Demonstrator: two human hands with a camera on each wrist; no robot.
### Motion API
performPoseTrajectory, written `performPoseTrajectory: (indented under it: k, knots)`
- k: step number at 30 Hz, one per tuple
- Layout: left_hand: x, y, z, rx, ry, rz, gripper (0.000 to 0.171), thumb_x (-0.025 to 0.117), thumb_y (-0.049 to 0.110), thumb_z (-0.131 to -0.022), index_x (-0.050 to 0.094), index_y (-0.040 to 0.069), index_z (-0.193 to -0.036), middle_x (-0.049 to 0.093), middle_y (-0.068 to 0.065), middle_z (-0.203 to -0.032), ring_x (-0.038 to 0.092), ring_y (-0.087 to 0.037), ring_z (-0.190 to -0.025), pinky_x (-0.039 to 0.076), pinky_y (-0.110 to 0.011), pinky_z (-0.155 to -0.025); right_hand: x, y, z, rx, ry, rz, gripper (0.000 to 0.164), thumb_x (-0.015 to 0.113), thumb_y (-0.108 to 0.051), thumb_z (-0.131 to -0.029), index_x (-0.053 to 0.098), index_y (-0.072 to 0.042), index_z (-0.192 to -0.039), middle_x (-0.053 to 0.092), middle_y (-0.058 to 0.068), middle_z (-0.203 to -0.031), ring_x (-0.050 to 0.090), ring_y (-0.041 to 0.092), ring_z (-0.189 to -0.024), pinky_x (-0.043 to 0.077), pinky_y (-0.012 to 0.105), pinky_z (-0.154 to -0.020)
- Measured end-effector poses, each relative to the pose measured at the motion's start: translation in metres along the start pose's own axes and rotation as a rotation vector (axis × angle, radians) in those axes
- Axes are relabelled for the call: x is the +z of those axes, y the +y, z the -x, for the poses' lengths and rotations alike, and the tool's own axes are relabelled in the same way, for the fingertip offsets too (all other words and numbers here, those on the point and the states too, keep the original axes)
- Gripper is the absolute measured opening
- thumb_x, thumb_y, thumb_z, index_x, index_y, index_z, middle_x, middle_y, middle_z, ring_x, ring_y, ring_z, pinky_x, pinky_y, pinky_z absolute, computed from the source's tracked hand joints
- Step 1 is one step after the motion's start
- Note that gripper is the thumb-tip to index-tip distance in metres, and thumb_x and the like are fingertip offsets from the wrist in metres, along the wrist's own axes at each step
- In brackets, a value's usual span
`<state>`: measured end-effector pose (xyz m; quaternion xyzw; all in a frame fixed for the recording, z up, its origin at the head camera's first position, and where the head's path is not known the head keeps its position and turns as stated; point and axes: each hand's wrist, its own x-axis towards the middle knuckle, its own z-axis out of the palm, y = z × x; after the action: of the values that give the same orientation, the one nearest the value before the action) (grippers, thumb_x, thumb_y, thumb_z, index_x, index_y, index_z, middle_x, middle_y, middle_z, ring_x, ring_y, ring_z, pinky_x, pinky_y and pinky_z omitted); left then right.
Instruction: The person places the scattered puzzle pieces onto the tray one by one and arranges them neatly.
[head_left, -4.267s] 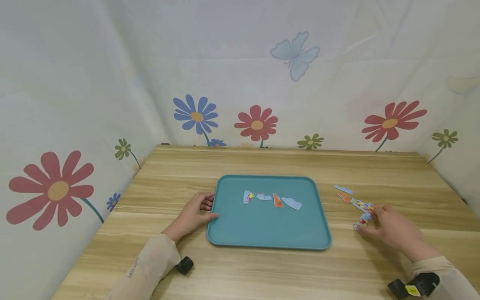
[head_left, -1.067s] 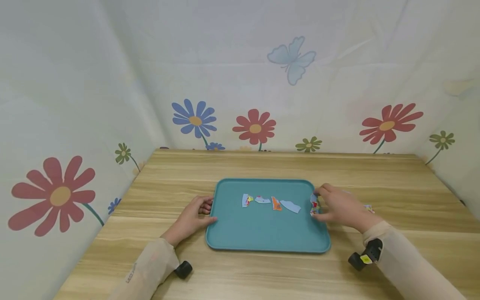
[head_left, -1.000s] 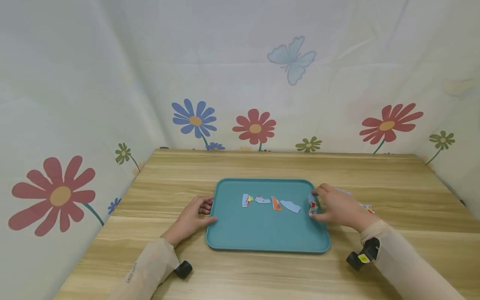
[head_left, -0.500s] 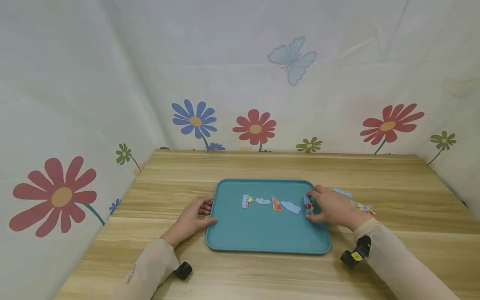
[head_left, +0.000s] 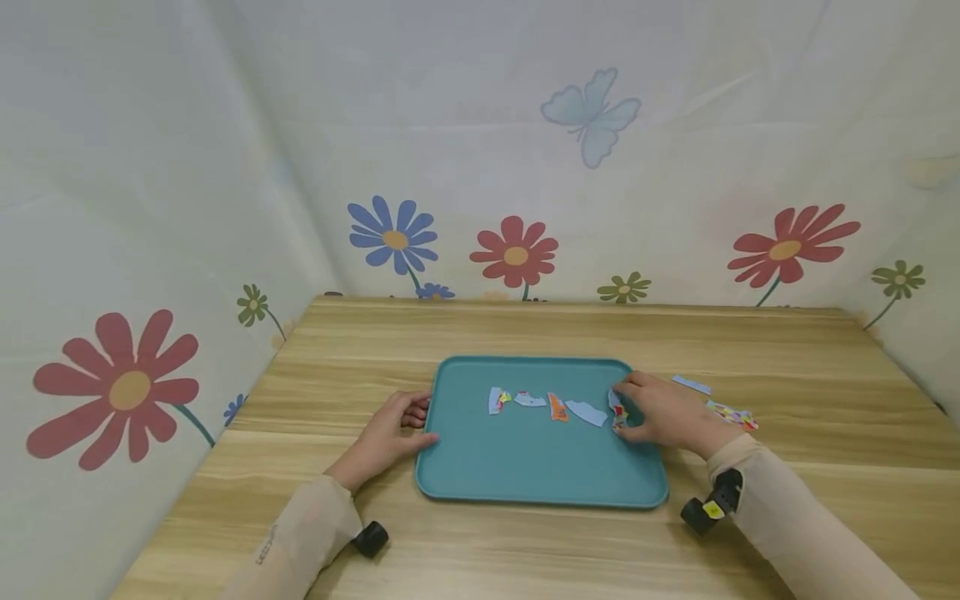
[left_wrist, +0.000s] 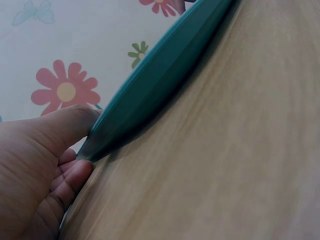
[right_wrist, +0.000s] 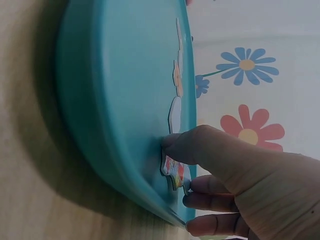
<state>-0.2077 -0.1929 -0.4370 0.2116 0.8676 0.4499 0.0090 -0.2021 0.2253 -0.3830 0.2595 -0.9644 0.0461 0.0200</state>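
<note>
A teal tray (head_left: 540, 471) lies on the wooden table. My left hand (head_left: 386, 433) grips its left edge, thumb on the rim and fingers against the outer side, as the left wrist view shows. At the tray's right end my right hand (head_left: 667, 412) pinches a colourful puzzle piece (right_wrist: 175, 170) between thumb and fingers, low over the tray floor. Left of it in a row lie a pale blue piece (head_left: 587, 412), an orange piece (head_left: 557, 407), a whitish-blue piece (head_left: 529, 400) and a blue piece with yellow and red (head_left: 497, 400).
On the table right of the tray are a thin blue strip piece (head_left: 692, 384) and a multicoloured piece (head_left: 733, 414), partly behind the right wrist. A flower-printed cloth (head_left: 450, 150) hangs along the table's back and sides.
Earlier the right hand was at the loose pieces on the table; it has carried one left over the tray's rim and edged slightly further left. The left hand has stayed on the tray.
</note>
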Motion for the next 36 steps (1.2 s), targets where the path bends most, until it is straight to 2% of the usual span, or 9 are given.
performPoseTrajectory:
  k: [7,14,21,29,36]
  knots:
    - [-0.002,0.001,0.001,-0.005,-0.001,0.012,0.064,0.078,0.012,-0.081,0.047,-0.008,-0.133,0.053,-0.020,-0.116,0.057,-0.024,-0.099,0.054,-0.027,-0.086,-0.002,0.001,0.000,-0.009,-0.004,-0.027,0.061,0.076,-0.039,-0.079,0.063,0.003,-0.121,0.061,0.017,-0.117,0.063,0.031,-0.103,0.056,0.046,-0.085]
    - [-0.001,0.002,0.000,0.002,0.006,-0.008,0.063,0.077,0.012,-0.081,0.047,-0.007,-0.133,0.054,-0.017,-0.116,0.057,-0.020,-0.098,0.054,-0.023,-0.086,-0.001,0.003,0.000,-0.010,-0.003,-0.041,0.059,0.076,-0.039,-0.079,0.063,0.002,-0.119,0.062,0.017,-0.116,0.064,0.031,-0.102,0.056,0.045,-0.084]
    - [0.000,0.000,-0.001,0.001,0.013,-0.003,0.064,0.078,0.010,-0.080,0.047,-0.008,-0.133,0.055,-0.018,-0.114,0.057,-0.020,-0.097,0.054,-0.023,-0.085,-0.003,0.003,0.002,0.008,-0.008,-0.066,0.064,0.077,-0.040,-0.079,0.060,0.001,-0.125,0.061,0.017,-0.119,0.064,0.031,-0.103,0.056,0.046,-0.083]
    - [0.000,0.002,0.000,-0.030,0.005,0.001,0.065,0.079,0.010,-0.079,0.047,-0.006,-0.134,0.054,-0.015,-0.115,0.057,-0.018,-0.098,0.054,-0.021,-0.085,-0.009,0.002,0.003,0.016,0.020,-0.100,0.065,0.079,-0.037,-0.077,0.058,0.000,-0.126,0.061,0.018,-0.114,0.065,0.030,-0.094,0.056,0.046,-0.080]
    - [0.000,0.000,0.000,-0.014,-0.001,0.005,0.064,0.078,0.013,-0.081,0.047,-0.008,-0.133,0.054,-0.018,-0.114,0.057,-0.022,-0.099,0.055,-0.028,-0.086,-0.017,0.005,0.004,0.053,0.028,-0.113,0.060,0.078,-0.027,-0.080,0.055,-0.002,-0.130,0.062,0.017,-0.113,0.060,0.019,-0.082,0.057,0.040,-0.071]
